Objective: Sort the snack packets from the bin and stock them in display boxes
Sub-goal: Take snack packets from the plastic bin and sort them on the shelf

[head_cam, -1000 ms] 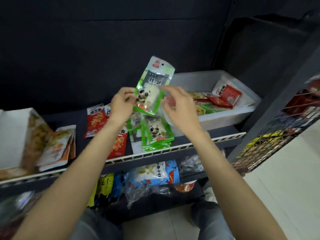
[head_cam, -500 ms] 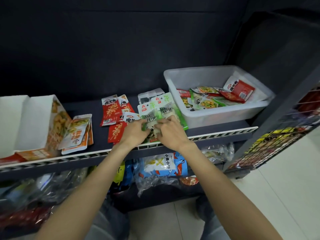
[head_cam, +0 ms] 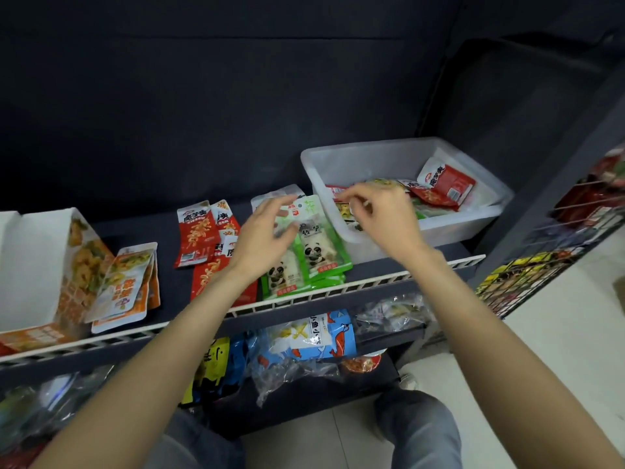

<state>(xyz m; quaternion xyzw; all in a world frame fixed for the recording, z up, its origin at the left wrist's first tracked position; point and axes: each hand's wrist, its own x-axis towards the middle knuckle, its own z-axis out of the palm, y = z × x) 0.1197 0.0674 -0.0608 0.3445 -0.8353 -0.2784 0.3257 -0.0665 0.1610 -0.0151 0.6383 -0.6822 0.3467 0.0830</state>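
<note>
A clear plastic bin (head_cam: 453, 228) stands on the dark shelf at the right, with red and green snack packets (head_cam: 446, 182) inside. Left of it lies a pile of green panda packets (head_cam: 318, 252). My left hand (head_cam: 263, 238) hovers over that pile with fingers spread and holds nothing. My right hand (head_cam: 378, 214) reaches over the bin's near left corner, fingers loosely curled above the packets; no packet is visibly gripped. Red packets (head_cam: 198, 236) lie left of the green pile. Orange and white packets (head_cam: 128, 282) lean beside an open display box (head_cam: 37, 265) at the far left.
A white rail (head_cam: 338, 292) runs along the shelf's front edge. Below it, a lower shelf holds a blue fish-print bag (head_cam: 318, 336) and other plastic bags. A wire rack (head_cam: 541, 269) with snacks stands at the right. My knees show at the bottom above a light tiled floor.
The green panda packet I held up was laid on the green pile. Both hands have let go of it; my right hand has moved right to the bin and my left has lifted.
</note>
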